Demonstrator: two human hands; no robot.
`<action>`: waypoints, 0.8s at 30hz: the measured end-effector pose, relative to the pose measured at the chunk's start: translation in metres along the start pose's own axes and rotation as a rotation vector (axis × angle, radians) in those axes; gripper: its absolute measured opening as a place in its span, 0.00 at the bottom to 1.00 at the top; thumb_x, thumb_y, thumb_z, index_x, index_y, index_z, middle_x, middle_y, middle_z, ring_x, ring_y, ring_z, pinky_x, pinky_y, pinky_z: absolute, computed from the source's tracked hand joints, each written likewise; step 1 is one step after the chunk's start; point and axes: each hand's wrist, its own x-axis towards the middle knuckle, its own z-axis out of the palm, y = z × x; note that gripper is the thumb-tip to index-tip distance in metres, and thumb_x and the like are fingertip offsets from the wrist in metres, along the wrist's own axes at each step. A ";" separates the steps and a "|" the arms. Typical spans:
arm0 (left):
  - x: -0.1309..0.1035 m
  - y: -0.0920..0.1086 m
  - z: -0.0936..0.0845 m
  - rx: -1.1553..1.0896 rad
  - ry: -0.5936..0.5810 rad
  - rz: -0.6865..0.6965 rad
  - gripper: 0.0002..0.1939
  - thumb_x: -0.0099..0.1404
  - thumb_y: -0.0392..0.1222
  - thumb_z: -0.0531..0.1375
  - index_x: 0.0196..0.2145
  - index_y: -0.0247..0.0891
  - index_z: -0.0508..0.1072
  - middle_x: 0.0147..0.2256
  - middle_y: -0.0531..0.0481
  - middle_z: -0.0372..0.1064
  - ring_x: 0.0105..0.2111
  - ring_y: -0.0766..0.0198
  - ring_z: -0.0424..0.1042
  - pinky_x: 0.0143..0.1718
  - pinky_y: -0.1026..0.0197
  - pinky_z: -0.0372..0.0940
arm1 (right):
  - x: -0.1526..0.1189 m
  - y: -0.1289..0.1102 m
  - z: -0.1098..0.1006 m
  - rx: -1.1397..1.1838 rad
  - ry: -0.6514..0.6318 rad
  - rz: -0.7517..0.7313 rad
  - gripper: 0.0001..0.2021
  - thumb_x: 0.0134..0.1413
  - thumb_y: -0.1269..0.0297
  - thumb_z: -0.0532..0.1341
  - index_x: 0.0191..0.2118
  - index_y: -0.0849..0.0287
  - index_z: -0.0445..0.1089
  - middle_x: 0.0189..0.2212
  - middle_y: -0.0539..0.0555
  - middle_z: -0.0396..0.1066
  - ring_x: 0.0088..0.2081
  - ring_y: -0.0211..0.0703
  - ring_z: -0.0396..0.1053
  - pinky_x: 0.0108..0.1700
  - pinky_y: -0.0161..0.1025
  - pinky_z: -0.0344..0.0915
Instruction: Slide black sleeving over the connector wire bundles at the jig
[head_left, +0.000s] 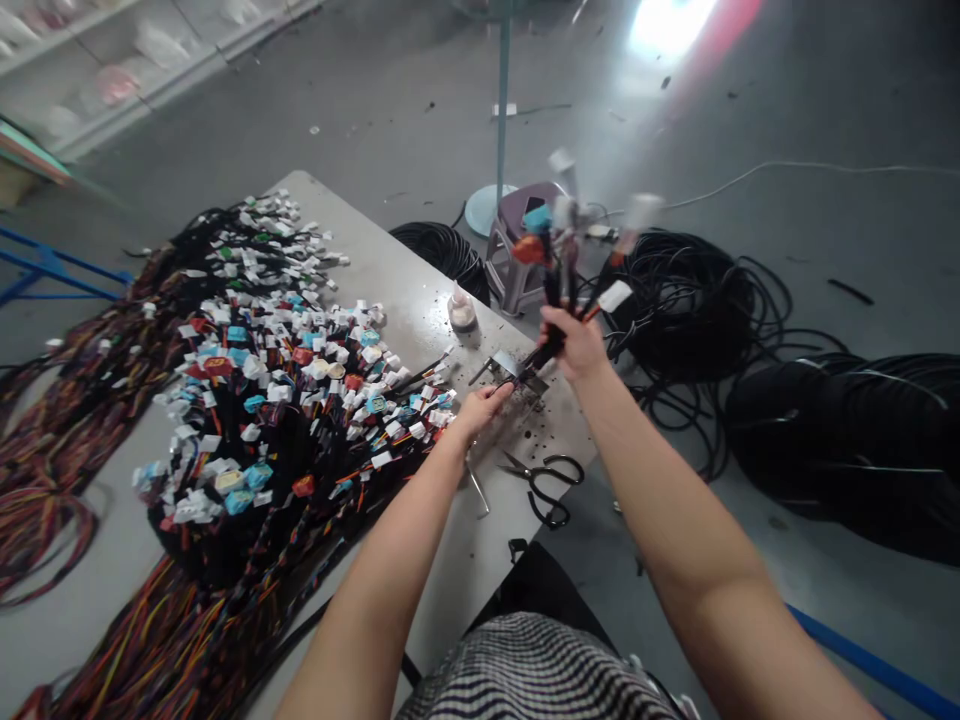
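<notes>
My right hand (pixel 576 342) is wrapped round a bundle of black-sleeved wires, whose white, blue and orange connectors (pixel 536 235) fan out above it, blurred. Lower on the same bundle, my left hand (pixel 484 408) pinches it near a small metal fixture (pixel 534 385) at the table's edge. Black-handled scissors (pixel 541 475) lie open on the table just below the fixture. Beside them is a bent metal rod (pixel 478 488). A small bottle (pixel 461 308) stands above the fixture.
Large heaps of wire harnesses with connectors (pixel 255 400) cover the left of the table (pixel 420 265). Past its right edge are a purple stool (pixel 517 215) and coils of black tubing (pixel 682 300) on the floor. Shelves (pixel 150 60) stand at the upper left.
</notes>
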 end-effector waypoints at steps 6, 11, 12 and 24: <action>-0.017 -0.021 -0.006 -0.030 0.012 -0.149 0.33 0.54 0.76 0.54 0.24 0.39 0.67 0.14 0.59 0.45 0.14 0.72 0.44 0.17 0.62 0.39 | 0.002 0.012 0.016 0.026 0.094 -0.019 0.21 0.47 0.54 0.67 0.23 0.56 0.53 0.13 0.41 0.45 0.15 0.30 0.45 0.14 0.30 0.47; -0.027 -0.023 -0.012 -0.026 -0.009 -0.197 0.31 0.63 0.71 0.50 0.24 0.39 0.67 0.15 0.55 0.54 0.16 0.68 0.54 0.19 0.62 0.47 | 0.012 0.041 0.018 0.076 0.102 0.075 0.24 0.52 0.51 0.63 0.23 0.54 0.47 0.14 0.41 0.44 0.15 0.32 0.45 0.16 0.32 0.51; -0.024 -0.018 -0.012 -0.031 -0.035 -0.192 0.30 0.64 0.69 0.49 0.28 0.38 0.69 0.17 0.54 0.58 0.16 0.68 0.56 0.20 0.63 0.49 | 0.012 0.041 0.013 0.042 0.093 0.078 0.23 0.52 0.49 0.62 0.23 0.54 0.48 0.14 0.41 0.45 0.16 0.32 0.47 0.18 0.33 0.53; -0.001 -0.011 -0.001 0.186 0.116 -0.020 0.31 0.65 0.70 0.46 0.21 0.40 0.61 0.18 0.54 0.51 0.19 0.67 0.52 0.22 0.61 0.48 | -0.173 0.106 -0.138 -1.557 -0.218 -0.331 0.12 0.49 0.62 0.69 0.38 0.59 0.70 0.37 0.57 0.70 0.40 0.51 0.67 0.42 0.43 0.58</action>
